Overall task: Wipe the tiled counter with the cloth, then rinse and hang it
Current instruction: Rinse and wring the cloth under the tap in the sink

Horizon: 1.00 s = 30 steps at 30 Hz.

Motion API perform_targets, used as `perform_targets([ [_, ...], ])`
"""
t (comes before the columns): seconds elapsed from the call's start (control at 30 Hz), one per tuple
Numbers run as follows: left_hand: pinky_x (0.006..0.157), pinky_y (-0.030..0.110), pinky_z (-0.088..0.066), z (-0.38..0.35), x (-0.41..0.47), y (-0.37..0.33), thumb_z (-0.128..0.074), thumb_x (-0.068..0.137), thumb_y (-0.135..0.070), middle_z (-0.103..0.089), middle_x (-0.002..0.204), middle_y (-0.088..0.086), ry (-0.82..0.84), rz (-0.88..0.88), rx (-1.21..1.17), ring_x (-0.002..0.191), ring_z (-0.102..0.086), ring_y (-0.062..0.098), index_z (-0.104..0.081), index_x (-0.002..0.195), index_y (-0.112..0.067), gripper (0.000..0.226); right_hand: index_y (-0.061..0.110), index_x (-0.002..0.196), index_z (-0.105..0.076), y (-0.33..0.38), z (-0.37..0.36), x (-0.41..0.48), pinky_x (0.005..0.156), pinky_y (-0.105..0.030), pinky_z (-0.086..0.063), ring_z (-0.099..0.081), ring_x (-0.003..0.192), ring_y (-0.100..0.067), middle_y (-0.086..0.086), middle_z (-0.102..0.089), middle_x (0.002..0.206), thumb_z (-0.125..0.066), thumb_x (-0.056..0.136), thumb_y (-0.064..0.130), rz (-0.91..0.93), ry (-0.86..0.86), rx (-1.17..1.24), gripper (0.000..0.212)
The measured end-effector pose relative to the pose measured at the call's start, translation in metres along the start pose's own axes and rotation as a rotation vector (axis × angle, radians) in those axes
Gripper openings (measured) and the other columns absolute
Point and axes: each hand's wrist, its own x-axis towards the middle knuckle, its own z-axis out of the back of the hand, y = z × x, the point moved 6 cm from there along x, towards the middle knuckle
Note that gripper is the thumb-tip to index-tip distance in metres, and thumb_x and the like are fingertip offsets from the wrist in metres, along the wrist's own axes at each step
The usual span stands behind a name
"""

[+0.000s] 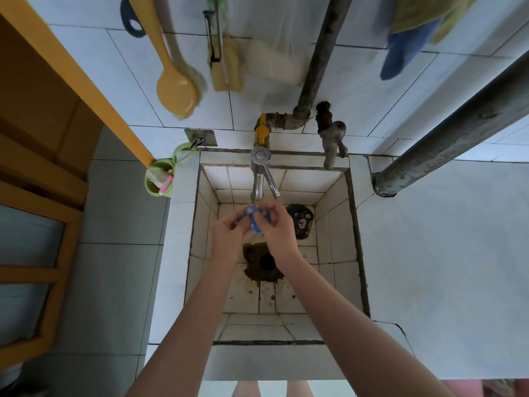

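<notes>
The blue-and-white cloth (253,222) is bunched up inside the tiled sink (335,224), right under the spout of the steel faucet (259,179). It is held between both hands above the sink floor. The left grip (229,236) pinches the cloth from its 8 o'clock side, thumb and fingers curled onto the fabric. The right grip (279,233) pinches it from 4 o'clock, fingers bent over the top of the bundle. The two hands almost touch around it.

Below the hands, at 6 o'clock from the cloth, the dark drain hole (267,260) sits in a ring of brown grime. A black round drain cover (299,220) lies on the sink floor at 3 o'clock, just beside the right hand.

At 12 o'clock, above the faucet, is a yellow-handled valve (262,131). An old corroded tap (332,138) stands at 1 o'clock. A green cup (159,179) hangs from a wall hook at 10 o'clock, outside the sink rim.

The pale tiled surface (443,253) spreads out at 3 o'clock. Higher on the wall a yellow brush (176,90) hangs at 11 o'clock, and a blue towel (406,50) at 1 o'clock.
</notes>
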Motion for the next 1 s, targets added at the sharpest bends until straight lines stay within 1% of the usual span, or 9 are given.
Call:
perform_targets([
  [0.07,0.063,0.009,-0.05,0.001,-0.001,0.0,-0.056,0.086,-0.003,-0.065,0.102,0.013,0.004,0.0,0.024,0.083,-0.063,0.01,-0.059,0.115,-0.003,0.029,0.01,0.107,-0.058,-0.002,0.004,0.003,0.075,-0.016,-0.051,-0.062,0.094,-0.01,-0.002,-0.063,0.106,-0.053,0.092,0.007,-0.044,-0.063,-0.082,0.016],
  [0.23,0.064,0.011,-0.052,-0.002,-0.004,0.004,-0.057,0.085,0.0,-0.065,0.105,0.015,0.015,0.063,-0.081,0.08,-0.066,0.009,-0.059,0.114,0.0,0.029,0.009,0.11,-0.062,0.004,0.014,0.01,0.074,-0.015,-0.047,-0.059,0.089,-0.009,-0.002,-0.066,0.103,-0.048,0.096,0.012,-0.101,-0.235,-0.204,0.02],
  [0.4,0.074,0.016,-0.054,-0.001,0.001,0.0,-0.046,0.091,-0.001,-0.061,0.112,0.013,-0.006,0.069,-0.187,0.099,-0.061,0.019,-0.055,0.121,-0.003,0.031,0.024,0.089,-0.055,0.006,-0.009,-0.009,0.083,-0.02,-0.047,-0.059,0.098,-0.011,0.005,-0.061,0.1,-0.056,0.092,0.013,-0.013,0.01,-0.067,0.012],
  [0.5,0.077,0.018,-0.054,-0.005,-0.003,0.001,-0.044,0.092,-0.001,-0.062,0.112,0.012,0.033,0.05,-0.159,0.104,-0.06,0.021,-0.056,0.12,-0.005,0.031,0.019,0.095,-0.053,0.002,-0.01,-0.01,0.086,-0.02,-0.049,-0.057,0.099,-0.005,0.004,-0.059,0.104,-0.058,0.09,0.01,-0.001,0.001,-0.041,0.011],
  [0.6,0.074,0.016,-0.054,-0.003,-0.005,0.0,-0.05,0.09,-0.002,-0.065,0.102,0.009,0.006,-0.004,-0.129,0.094,-0.063,0.016,-0.058,0.118,-0.004,0.029,0.015,0.11,-0.051,0.007,-0.008,-0.004,0.076,-0.011,-0.047,-0.057,0.094,-0.005,0.003,-0.058,0.104,-0.056,0.092,0.012,0.042,-0.021,-0.114,0.019],
  [0.77,0.072,0.016,-0.054,0.0,-0.004,0.002,-0.061,0.083,-0.003,-0.068,0.098,0.01,-0.008,0.021,-0.088,0.091,-0.067,0.02,-0.064,0.107,-0.003,0.024,0.004,0.107,-0.061,0.004,0.003,0.006,0.057,-0.007,-0.042,-0.054,0.068,0.0,0.007,-0.057,0.076,-0.044,0.099,0.019,-0.072,-0.149,-0.183,0.025],
  [0.83,0.073,0.019,-0.055,0.004,-0.002,0.002,-0.064,0.081,-0.003,-0.069,0.099,0.013,-0.051,0.021,-0.124,0.092,-0.067,0.021,-0.067,0.101,-0.007,0.021,0.005,0.105,-0.062,0.006,0.003,0.005,0.062,-0.011,-0.043,-0.055,0.069,-0.003,0.006,-0.059,0.077,-0.044,0.099,0.021,-0.102,-0.156,-0.131,0.026],
  [0.9,0.078,0.023,-0.055,0.007,-0.001,0.001,-0.066,0.08,-0.003,-0.07,0.099,0.011,-0.119,-0.007,-0.111,0.092,-0.067,0.019,-0.069,0.095,-0.014,0.019,0.014,0.103,-0.062,0.008,-0.003,-0.002,0.075,-0.018,-0.046,-0.056,0.078,-0.004,0.007,-0.061,0.085,-0.044,0.099,0.021,-0.116,-0.064,-0.068,0.02],
  [1.0,0.084,0.028,-0.053,0.003,-0.003,0.002,-0.066,0.079,-0.003,-0.069,0.1,0.007,-0.141,-0.029,-0.083,0.095,-0.065,0.016,-0.068,0.099,-0.018,0.025,0.023,0.118,-0.056,0.009,-0.017,-0.014,0.081,-0.014,-0.045,-0.056,0.09,0.003,0.013,-0.06,0.096,-0.045,0.098,0.017,-0.063,0.09,-0.056,0.024],
])
